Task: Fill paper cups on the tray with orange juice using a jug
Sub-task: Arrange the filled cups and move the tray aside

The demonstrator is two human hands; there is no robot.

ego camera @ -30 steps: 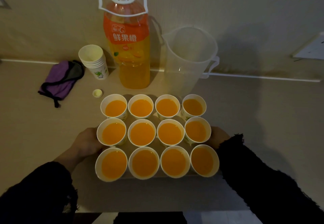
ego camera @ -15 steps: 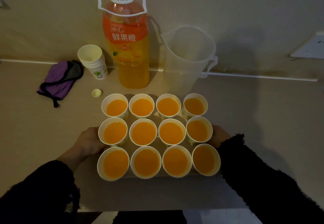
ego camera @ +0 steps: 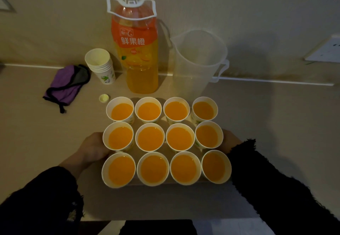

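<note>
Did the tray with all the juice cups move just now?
Yes, a tiny bit. The tray has crept farther back, closer to the juice bottle and the loose bottle cap, which both stayed put.

1. On table (ego camera: 36, 133), near its front edge: tray (ego camera: 169, 184) w/ 12 paper cups (ego camera: 150, 139) on it, 3 rows x 4.
2. Behind tray: juice bottle (ego camera: 136, 65) back of the left-mid cups; jug (ego camera: 196, 65) just right of it.
3. Just left of bottle: stack of spare cups (ego camera: 101, 65); bottle cap (ego camera: 104, 98) in front of stack, by tray's back-left corner.
4. pouch (ego camera: 66, 85) farther left.
5. left hand (ego camera: 93, 148) at tray's left side, right hand (ego camera: 230, 140) at its right; fingers hidden behind cups.
</note>
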